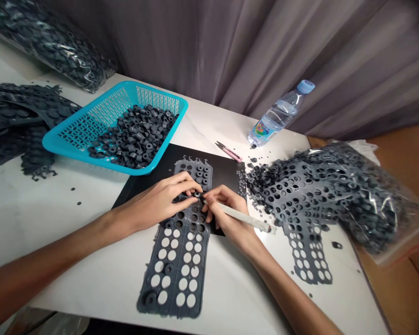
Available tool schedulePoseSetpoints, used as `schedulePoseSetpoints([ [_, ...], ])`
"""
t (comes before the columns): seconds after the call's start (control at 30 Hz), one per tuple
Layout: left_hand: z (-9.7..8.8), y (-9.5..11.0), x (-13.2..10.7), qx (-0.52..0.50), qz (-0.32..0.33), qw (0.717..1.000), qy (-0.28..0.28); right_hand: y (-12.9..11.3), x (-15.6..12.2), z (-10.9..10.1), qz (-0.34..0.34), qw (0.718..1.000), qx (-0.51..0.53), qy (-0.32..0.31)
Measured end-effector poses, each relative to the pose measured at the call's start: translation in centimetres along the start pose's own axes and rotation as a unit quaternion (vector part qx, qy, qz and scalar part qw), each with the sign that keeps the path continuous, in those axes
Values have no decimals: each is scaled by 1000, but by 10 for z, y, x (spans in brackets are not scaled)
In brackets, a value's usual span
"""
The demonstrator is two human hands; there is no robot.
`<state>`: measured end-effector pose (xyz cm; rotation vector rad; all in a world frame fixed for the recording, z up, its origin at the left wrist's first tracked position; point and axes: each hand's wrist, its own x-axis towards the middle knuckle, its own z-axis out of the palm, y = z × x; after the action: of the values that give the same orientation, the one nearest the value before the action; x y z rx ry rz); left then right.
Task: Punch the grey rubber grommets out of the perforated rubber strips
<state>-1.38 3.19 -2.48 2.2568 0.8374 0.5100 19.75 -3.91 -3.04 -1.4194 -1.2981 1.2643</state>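
For clean work, the left hand (169, 197) would best pin the dark rubber sheet (179, 261) flat beside the small ring (197, 195), with the right hand (230, 204) guiding the pale stick tool (244, 217) in short, controlled strokes. The right grip is wrapped around that tool; whether the left fingertips pinch the ring or merely touch it, I cannot tell. Long and matte, the sheet runs from the black mat (226, 170) onto the bench (101, 279), rings clustered at its far end, mostly bare holes nearer.
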Motion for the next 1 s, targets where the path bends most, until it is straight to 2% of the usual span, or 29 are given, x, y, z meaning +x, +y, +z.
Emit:
schedulePoseSetpoints([
  [0.47,0,0,1,10,7,1000,-21,1,0,0,12,1000,14,-4],
  [1.0,-2,5,-1,45,23,999,-15,-2,0,1,7,1000,-3,7],
])
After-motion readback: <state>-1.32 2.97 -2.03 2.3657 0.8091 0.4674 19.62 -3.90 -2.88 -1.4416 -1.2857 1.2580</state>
